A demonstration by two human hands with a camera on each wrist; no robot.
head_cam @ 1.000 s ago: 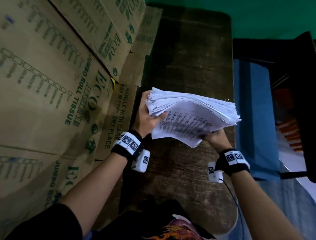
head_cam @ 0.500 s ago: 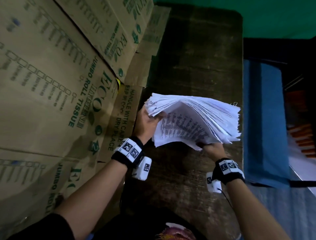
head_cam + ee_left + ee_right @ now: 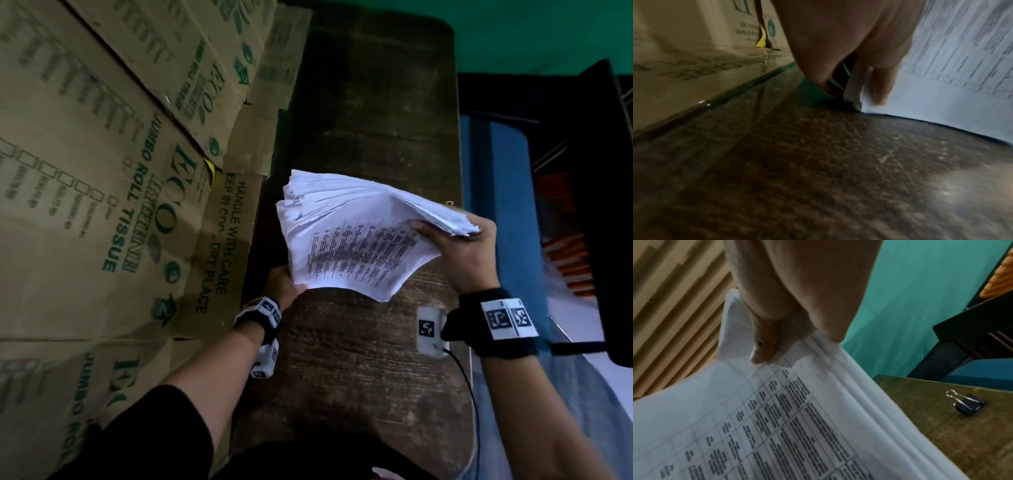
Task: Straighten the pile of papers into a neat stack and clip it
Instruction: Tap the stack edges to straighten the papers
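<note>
both hands are on the pile of papers [image 3: 359, 240], which is held up on edge over the dark wooden counter [image 3: 370, 102], sheets still fanned and uneven at the top. the left hand [image 3: 282, 284] has its grip on the lower left corner, thumb on the printed front sheet and fingers behind, and in the left wrist view that bottom edge looks like it's touching the counter. the right hand [image 3: 459, 253] pinches the upper right corner, thumb on the front, fingers wrapped behind. the black binder clip [image 3: 967, 404] lies on the counter just past the papers, near the right edge. cardboard boxes [image 3: 102, 205] are stacked along the left.
</note>
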